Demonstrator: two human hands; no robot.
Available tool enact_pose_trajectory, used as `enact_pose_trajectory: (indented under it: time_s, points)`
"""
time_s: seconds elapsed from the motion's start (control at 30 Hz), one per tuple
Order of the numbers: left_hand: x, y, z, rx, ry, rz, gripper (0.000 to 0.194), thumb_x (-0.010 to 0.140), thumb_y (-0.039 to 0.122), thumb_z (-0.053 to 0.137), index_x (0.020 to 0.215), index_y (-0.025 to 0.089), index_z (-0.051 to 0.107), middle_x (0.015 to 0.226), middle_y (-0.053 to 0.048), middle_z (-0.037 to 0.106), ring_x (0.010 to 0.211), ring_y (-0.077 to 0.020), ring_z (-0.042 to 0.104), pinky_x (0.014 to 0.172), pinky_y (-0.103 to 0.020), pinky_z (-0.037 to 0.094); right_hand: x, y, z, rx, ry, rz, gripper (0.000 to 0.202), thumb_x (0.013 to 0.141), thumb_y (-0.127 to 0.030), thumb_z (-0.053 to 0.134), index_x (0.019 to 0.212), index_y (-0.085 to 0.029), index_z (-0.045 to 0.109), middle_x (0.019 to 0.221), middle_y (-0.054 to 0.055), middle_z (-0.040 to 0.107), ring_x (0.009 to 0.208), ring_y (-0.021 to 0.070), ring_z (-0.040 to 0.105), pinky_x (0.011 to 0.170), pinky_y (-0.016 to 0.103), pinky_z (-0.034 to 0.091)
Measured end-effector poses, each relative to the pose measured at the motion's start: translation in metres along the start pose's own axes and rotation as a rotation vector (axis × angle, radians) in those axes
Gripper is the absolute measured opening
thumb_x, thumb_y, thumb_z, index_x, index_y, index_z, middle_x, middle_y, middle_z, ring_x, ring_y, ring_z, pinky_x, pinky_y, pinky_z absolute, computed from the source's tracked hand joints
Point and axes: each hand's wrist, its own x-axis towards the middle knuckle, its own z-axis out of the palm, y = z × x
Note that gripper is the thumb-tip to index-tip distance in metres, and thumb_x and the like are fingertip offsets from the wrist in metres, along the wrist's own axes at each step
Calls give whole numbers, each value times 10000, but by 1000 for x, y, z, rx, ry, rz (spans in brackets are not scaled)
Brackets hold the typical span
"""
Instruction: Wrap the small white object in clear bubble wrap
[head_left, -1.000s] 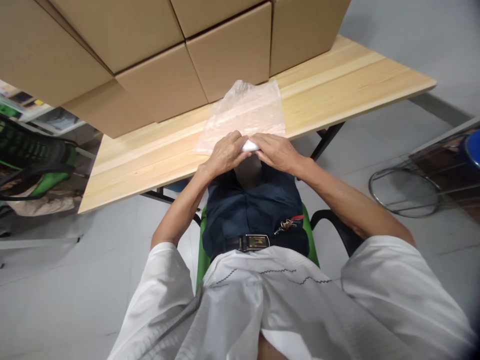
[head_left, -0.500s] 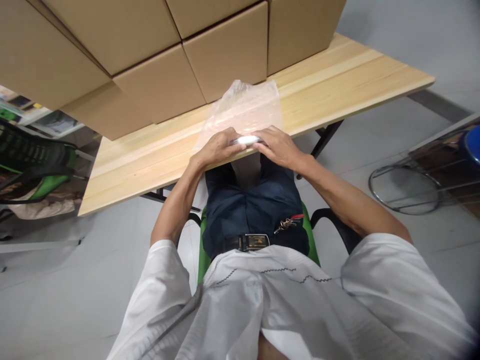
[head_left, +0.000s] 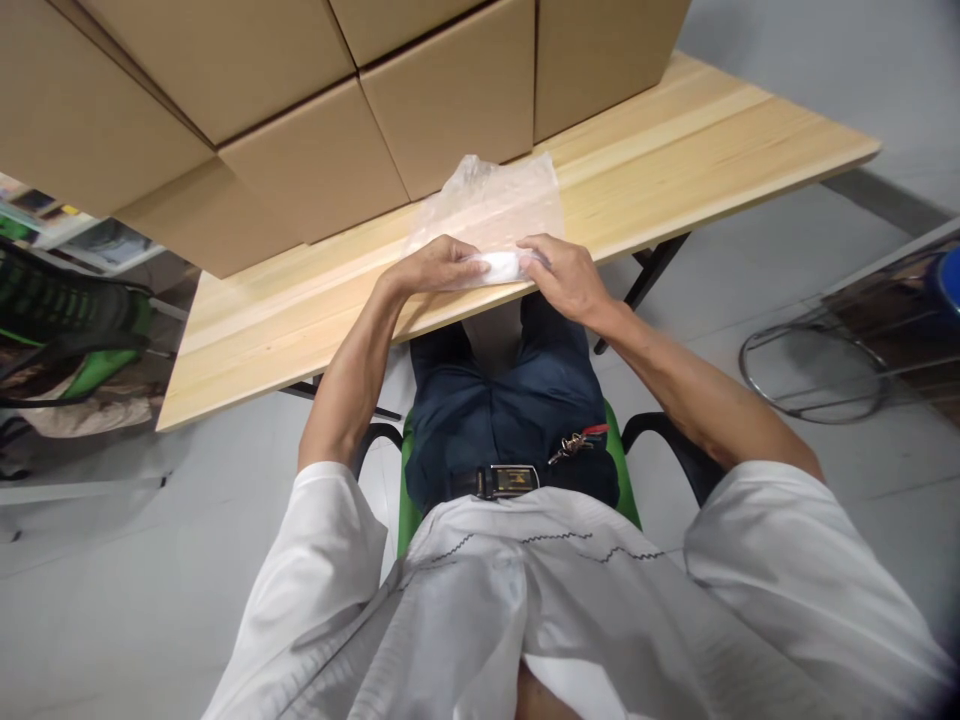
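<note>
A small white object (head_left: 501,266), its kind unclear, lies at the near edge of a translucent plastic sheet (head_left: 499,205), partly rolled in it. My left hand (head_left: 442,264) is closed on the left end of this roll, thumb along the near side. At the right end my right hand (head_left: 564,275) pinches the plastic, its index finger reaching over the top. The sheet spreads flat from the hands toward the cardboard boxes. Fingertips of both hands are partly hidden in the film.
Large cardboard boxes (head_left: 450,95) stand stacked along the back of the wooden table (head_left: 712,150). A black and green chair (head_left: 82,320) is at the left. To the right, a round metal ring (head_left: 814,410) shows near the floor beside a rack with a blue object (head_left: 946,283).
Both hands have moved slightly away from me, bringing the white roll from the table's edge onto the tabletop. The right index finger has lifted and stretched forward.
</note>
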Motion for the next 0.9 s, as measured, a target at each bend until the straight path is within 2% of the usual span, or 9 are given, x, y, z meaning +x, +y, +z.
enact_pose_trajectory:
  time_s: [0.17, 0.4, 0.53, 0.7, 0.8, 0.9]
  points:
    - [8, 3, 4, -66, 49, -33, 268, 1010, 443, 937, 1013, 176, 919, 783, -18, 717, 694, -141, 569, 652, -287, 393, 6, 9, -1, -64, 13, 38, 811, 1290, -845, 369, 1579, -266, 858, 1533, 182, 935, 1432, 445, 855, 1279, 600, 666]
    - [11, -1, 8, 45, 194, -75, 288, 1011, 417, 902, 1130, 165, 972, 777, -27, 782, 719, -168, 642, 710, -315, 496, 14, 32, 2, -160, 3, 43, 728, 1321, -766, 370, 1570, -268, 839, 1504, 159, 943, 1402, 423, 853, 1235, 576, 665]
    - [10, -2, 9, 176, 255, -79, 363, 1019, 460, 853, 1183, 174, 1004, 958, -82, 911, 881, -233, 776, 841, -359, 598, 17, 37, 4, -220, 16, 69, 683, 1324, -697, 391, 1499, -245, 871, 1407, 176, 964, 1326, 432, 865, 1188, 599, 670]
    - [9, 0, 11, 229, 267, -68, 430, 1026, 466, 829, 1274, 166, 1012, 1175, -136, 978, 1111, -291, 871, 995, -379, 656, 17, 26, -2, -211, 32, 54, 652, 1317, -683, 428, 1384, -245, 906, 1141, 156, 964, 1210, 444, 882, 1102, 615, 682]
    - [7, 2, 12, 245, 259, -79, 464, 1029, 465, 830, 1331, 162, 1011, 1309, -165, 988, 1237, -326, 889, 1088, -403, 674, 19, 20, -6, -192, 32, 78, 637, 1306, -668, 456, 1387, -233, 913, 1127, 165, 964, 1227, 463, 881, 1109, 626, 677]
    - [5, 3, 12, 258, 256, -83, 495, 1033, 490, 830, 1367, 173, 1010, 1404, -182, 981, 1312, -351, 892, 1150, -432, 681, 19, 24, -9, -221, 36, 122, 616, 1294, -640, 479, 1366, -220, 923, 1148, 181, 963, 1222, 471, 880, 1107, 632, 678]
